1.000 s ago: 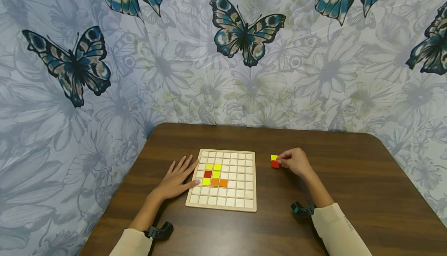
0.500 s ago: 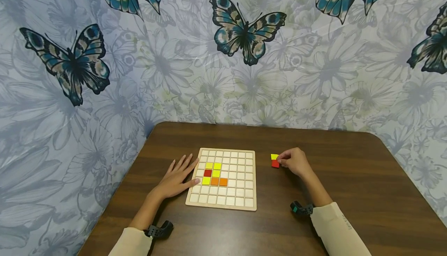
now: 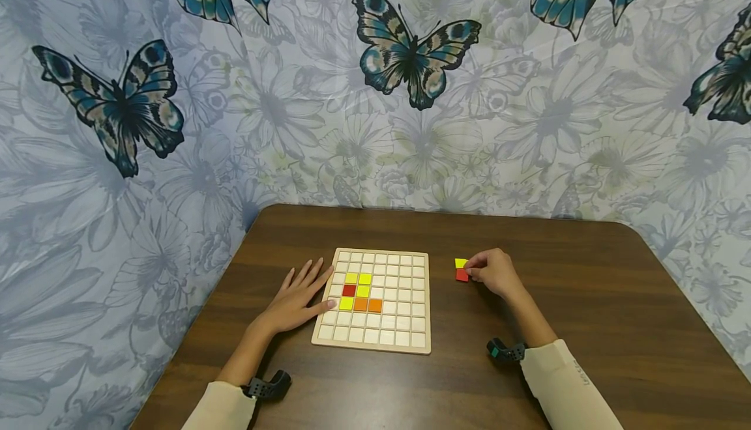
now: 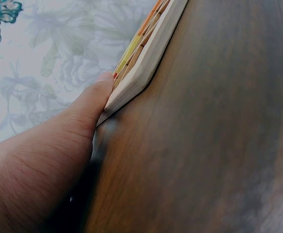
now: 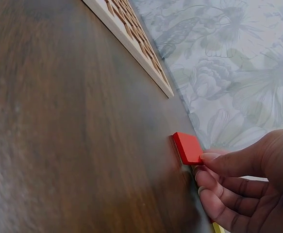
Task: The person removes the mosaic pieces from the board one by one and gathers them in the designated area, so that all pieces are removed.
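Note:
A square wooden board (image 3: 421, 345) with a grid of pale cells lies on the table, several cells filled with yellow, orange and red tiles. My left hand (image 3: 293, 304) rests flat at its left side, fingers spread. The thumb lies over the rim, also seen in the left wrist view on the board's edge (image 4: 140, 77). To the right of the board, my right hand (image 3: 495, 272) pinches a red tile (image 5: 187, 147) by its corner between thumb and fingers. Just beyond it is a yellow tile (image 3: 460, 263), partly hidden by the fingers in the right wrist view.
The brown wooden table (image 3: 557, 286) has rounded far corners. A cloth (image 3: 411, 156) printed with flowers and butterflies hangs behind and to the left. Both wrists wear black bands (image 3: 268, 386).
Hardly anything differs. The head view has tipped very slightly, and both hands stay in the same places, the right one still at the red tile.

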Demonstrator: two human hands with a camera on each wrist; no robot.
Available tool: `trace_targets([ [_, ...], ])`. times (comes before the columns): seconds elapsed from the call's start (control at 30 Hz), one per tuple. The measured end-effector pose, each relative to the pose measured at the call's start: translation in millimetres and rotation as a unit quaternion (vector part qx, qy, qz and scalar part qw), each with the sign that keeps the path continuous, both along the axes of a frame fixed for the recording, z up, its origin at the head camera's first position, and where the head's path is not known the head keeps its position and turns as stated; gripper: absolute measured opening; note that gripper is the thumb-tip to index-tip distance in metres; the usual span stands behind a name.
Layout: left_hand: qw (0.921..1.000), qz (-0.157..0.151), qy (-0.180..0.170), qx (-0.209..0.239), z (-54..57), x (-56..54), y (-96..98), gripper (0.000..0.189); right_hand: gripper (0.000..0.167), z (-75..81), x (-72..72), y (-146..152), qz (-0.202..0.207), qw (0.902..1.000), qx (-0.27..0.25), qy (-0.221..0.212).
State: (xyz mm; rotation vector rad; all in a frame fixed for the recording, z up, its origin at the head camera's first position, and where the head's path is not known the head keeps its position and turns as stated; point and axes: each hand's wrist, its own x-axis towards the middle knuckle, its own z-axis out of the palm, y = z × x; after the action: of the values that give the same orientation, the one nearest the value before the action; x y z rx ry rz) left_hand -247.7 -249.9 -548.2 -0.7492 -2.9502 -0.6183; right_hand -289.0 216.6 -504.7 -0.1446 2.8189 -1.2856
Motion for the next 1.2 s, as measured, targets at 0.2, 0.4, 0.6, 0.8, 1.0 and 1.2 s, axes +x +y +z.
trace_targets([
  [0.2, 0.9999, -0.001, -0.008, -0.006, -0.5, 0.0, -0.5, 0.083, 0.004, 0.6, 1.3, 0, 0.002, 1.0, -0.002, 0.008],
  [0.4, 1.0, 0.0, -0.009, -0.005, -0.9, 0.1, -0.9, 0.084, 0.004, 3.6, 2.3, -1, 0.005, 0.9999, 0.003, 0.014],
  [0.6, 1.0, 0.004, -0.002, -0.004, 0.2, 2.6, 0.5, 0.083, 0.006, 9.0, 4.9, -3, 0.016, 0.9994, 0.002, 0.029],
  [0.8, 1.0, 0.003, 0.0, -0.002, 1.3, 2.8, 0.6, 0.083, 0.007, 15.6, 7.6, -8, 0.029, 0.9979, 0.006, 0.058],
  [1.0, 1.0, -0.001, -0.001, -0.003, -0.2, 2.2, 0.0, 0.084, 0.008, 21.2, 11.6, -17, 0.036, 0.997, 0.014, 0.068],
  [1.2, 1.0, -0.006, -0.002, 0.005, 0.2, 1.9, -0.8, 0.083, 0.008, 27.0, 19.5, -31, 0.05, 0.9959, 0.013, 0.074],
])
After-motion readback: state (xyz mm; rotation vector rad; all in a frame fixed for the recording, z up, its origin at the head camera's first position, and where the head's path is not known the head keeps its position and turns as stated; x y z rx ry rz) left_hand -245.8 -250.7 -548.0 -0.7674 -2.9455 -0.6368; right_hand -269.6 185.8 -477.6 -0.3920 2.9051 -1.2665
